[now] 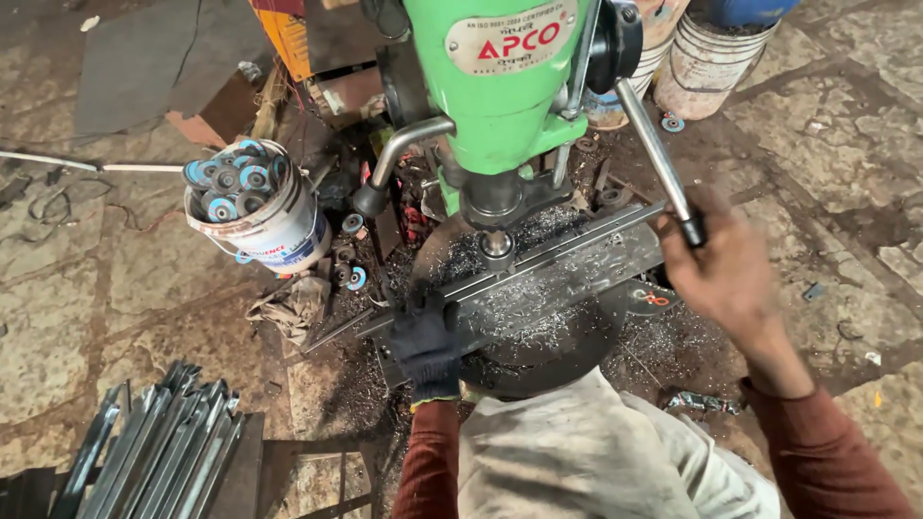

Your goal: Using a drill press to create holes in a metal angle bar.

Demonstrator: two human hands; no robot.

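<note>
we saw a long flat grey steel bar (538,279), strewn with bright metal shavings, lying across the round dark table (567,360) of a green upright drill press (500,86), with the drill chuck (496,242) standing right over the bar's upper face. it lay slantwise, one end reaching toward the lower left, the other toward the right, seemingly so that the spot being drilled sat under the spindle.

our left hand (424,344), in a dark work glove, was closed down over the near end of the bar, apparently pinning it so it could not spin with the bit. our bare right hand (723,264) was wrapped tightly around the knob end of the long steel feed lever (654,154), somewhat blurred.

beyond these, a white plastic bucket (264,216) full of blue-rimmed round discs stood on the stone floor to the left, a few loose discs beside it. a stack of grey steel strips (159,452) lay at lower left, and two more pale buckets (707,53) stood behind the machine.
</note>
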